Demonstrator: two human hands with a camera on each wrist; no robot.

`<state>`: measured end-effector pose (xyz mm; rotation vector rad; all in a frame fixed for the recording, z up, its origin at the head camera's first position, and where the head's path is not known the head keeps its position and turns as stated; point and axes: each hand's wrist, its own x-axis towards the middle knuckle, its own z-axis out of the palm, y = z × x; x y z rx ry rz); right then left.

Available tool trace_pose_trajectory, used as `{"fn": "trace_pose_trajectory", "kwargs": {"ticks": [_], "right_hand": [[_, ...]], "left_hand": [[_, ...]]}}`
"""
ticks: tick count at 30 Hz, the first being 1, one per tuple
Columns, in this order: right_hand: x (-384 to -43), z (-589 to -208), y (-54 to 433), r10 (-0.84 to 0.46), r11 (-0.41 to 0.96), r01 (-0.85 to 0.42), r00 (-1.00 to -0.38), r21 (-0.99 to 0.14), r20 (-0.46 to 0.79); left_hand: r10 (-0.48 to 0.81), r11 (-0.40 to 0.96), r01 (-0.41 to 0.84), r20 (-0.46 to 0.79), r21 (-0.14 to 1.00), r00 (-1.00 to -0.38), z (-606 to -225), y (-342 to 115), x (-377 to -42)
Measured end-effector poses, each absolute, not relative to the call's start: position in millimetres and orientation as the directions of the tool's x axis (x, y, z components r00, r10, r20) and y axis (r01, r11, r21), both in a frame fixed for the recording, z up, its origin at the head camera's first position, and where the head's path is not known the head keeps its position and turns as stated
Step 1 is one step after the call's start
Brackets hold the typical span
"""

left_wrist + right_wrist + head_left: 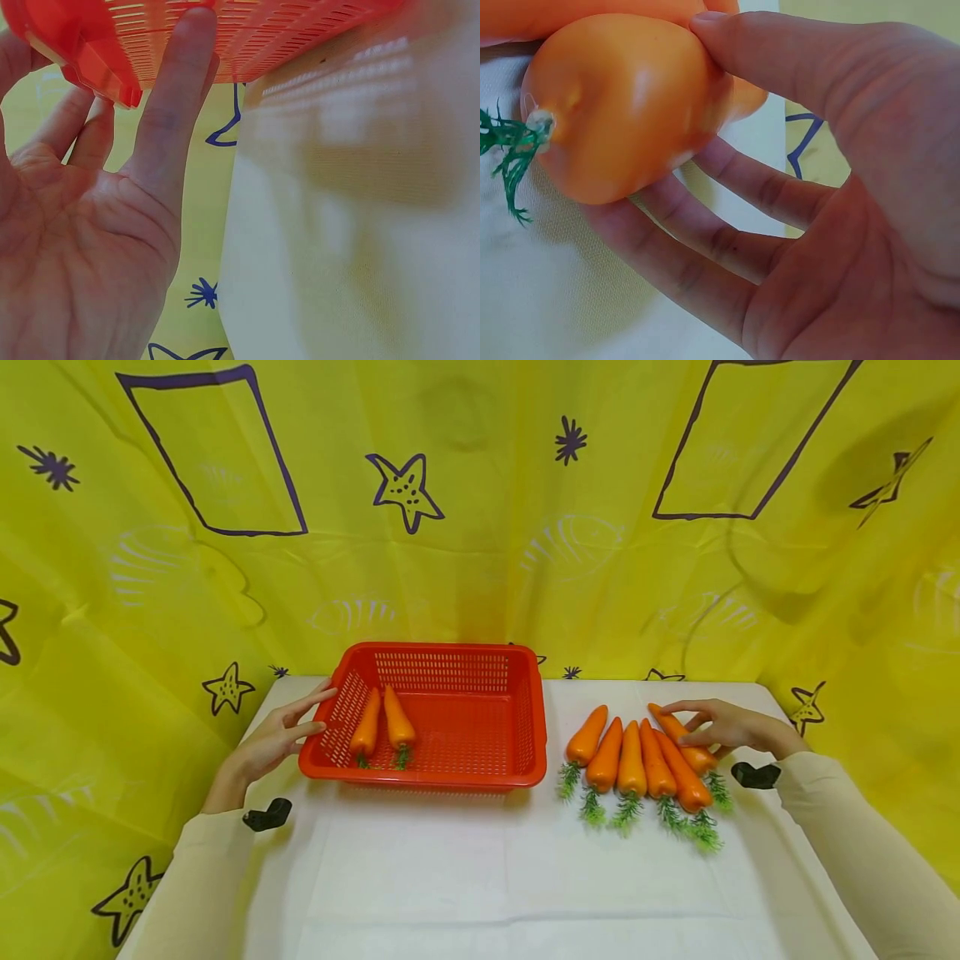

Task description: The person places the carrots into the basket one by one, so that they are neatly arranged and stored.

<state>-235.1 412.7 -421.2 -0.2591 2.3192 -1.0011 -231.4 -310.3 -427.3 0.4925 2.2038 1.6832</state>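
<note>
A red plastic basket [480,772] with slotted walls stands on the table, two carrots [397,720] lying in its left part. Against its left side, my left hand [273,739] touches the rim and wall with fairly straight fingers; in the left wrist view one fingertip [196,22] meets the slotted wall. At the right, my right hand [723,727] grips the rightmost carrot [622,105], thumb on top and fingers curled beneath. Its green leaves [510,139] stick out toward the near side. Close beside it lies a fanned row of several carrots [632,764].
A white cloth covers the table [465,868]. Behind it and on both sides hangs a yellow curtain [480,577] with drawn stars and fish. A dark device sits at the left wrist [267,815] and another at the right wrist [756,775].
</note>
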Motion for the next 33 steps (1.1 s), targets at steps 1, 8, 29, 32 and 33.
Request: {"fn": "trace_pose_trajectory", "kwargs": {"ticks": [1,8,29,32,33], "right_hand": [[-235,-421,412,-0.394,0.698,0.052,-0.805,-0.714,-0.444],[-234,-419,407,-0.386,0.724,0.02,-0.817,-0.69,-0.429],[-232,-378,405,-0.414,0.765,-0.103,-0.834,-0.636,-0.364],[-232,-367,405,-0.417,0.753,-0.101,-0.838,-0.651,-0.352],[-232,-364,404,-0.416,0.75,-0.102,-0.841,-0.654,-0.345]], "left_hand": [[0.457,0.238,0.071,-0.047,0.969,-0.888,-427,-310,-231],[0.452,0.228,0.055,-0.055,0.972,-0.891,-427,-311,-231],[0.461,0.262,0.069,-0.062,0.963,-0.885,-424,-309,-229],[0.456,0.265,0.067,-0.064,0.962,-0.888,-425,-310,-229],[0.455,0.265,0.067,-0.064,0.962,-0.888,-425,-310,-229]]}}
